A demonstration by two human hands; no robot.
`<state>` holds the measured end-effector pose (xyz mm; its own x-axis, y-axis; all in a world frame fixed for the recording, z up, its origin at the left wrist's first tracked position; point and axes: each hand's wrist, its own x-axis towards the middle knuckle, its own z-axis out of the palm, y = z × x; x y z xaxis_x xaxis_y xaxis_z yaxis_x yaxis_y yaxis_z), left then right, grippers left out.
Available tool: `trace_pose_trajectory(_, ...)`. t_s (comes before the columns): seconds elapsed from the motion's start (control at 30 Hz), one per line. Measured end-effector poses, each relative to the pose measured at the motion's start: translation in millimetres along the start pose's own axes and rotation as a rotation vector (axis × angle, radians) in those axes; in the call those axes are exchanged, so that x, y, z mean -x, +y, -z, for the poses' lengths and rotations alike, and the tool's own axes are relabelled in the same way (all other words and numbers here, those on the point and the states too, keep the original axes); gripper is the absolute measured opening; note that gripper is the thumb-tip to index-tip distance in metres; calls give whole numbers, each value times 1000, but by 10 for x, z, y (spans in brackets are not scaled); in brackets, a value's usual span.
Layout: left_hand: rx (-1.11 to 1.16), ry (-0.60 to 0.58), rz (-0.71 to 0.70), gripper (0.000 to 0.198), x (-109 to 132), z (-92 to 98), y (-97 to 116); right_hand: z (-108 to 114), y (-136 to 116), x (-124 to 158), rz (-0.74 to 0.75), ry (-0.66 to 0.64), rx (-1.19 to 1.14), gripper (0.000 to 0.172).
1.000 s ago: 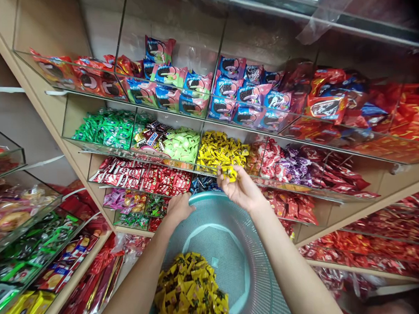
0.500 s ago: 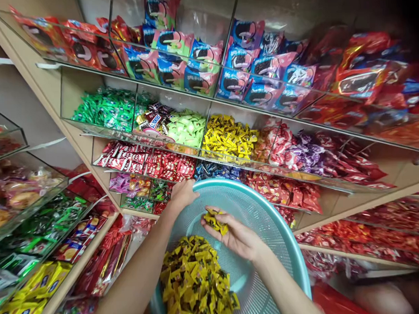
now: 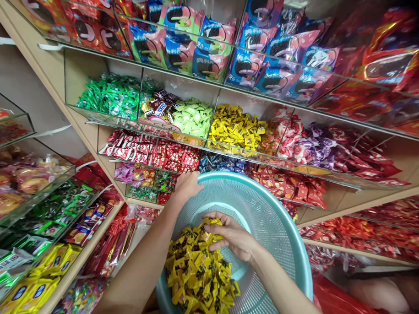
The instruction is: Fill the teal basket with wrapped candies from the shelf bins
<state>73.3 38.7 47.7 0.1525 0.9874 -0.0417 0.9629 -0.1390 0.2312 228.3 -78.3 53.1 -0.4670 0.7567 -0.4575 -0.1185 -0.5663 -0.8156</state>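
A teal mesh basket (image 3: 273, 205) sits in front of me, tilted, with a heap of yellow wrapped candies (image 3: 200, 276) in its lower part. My left hand (image 3: 187, 186) grips the basket's far rim, fingers curled over the edge. Inside the basket, my right hand (image 3: 233, 236) rests on top of the heap, its fingers curled round a few yellow candies. Straight above the basket, a clear shelf bin (image 3: 236, 131) holds more of the same yellow candies.
Clear-fronted shelf bins hold green candies (image 3: 111, 94), pale green candies (image 3: 192, 118), red bars (image 3: 133, 148), pink and purple sweets (image 3: 298, 140) and cookie packs (image 3: 206, 56) above. A second shelf unit (image 3: 36, 218) stands at the left with more packets. Red packets fill the lower right shelves.
My right hand came down from the yellow candy bin into the basket and now lies on the heap. The basket rose closer to the shelves; my left hand stayed on its rim.
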Motion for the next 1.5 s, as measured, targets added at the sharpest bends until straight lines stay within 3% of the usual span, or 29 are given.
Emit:
trace_pose_trajectory(0.3, 14, -12, -7, 36, 30, -3, 7, -11, 277, -85, 7, 8, 457, 37)
trace_pose_trajectory(0.5, 5, -5, -3, 36, 42, 2, 3, 10, 327, -99, 29, 46, 626, 35)
trace_pose_trajectory(0.77, 23, -6, -4, 37, 54, 10, -10, 31, 205, -79, 62, 64, 368, 18)
trace_pose_trajectory(1.03, 61, -46, 40, 37, 70, 23, 30, -13, 121, 11, -2, 34, 224, 27)
trace_pose_trajectory(1.2, 48, -33, 23, 37, 66, 8, 26, -30, 112, 29, 6, 67, 244, 33)
trace_pose_trajectory(1.5, 52, -30, 14, 37, 60, 12, 7, -173, 94, 115, 54, 10, 318, 25)
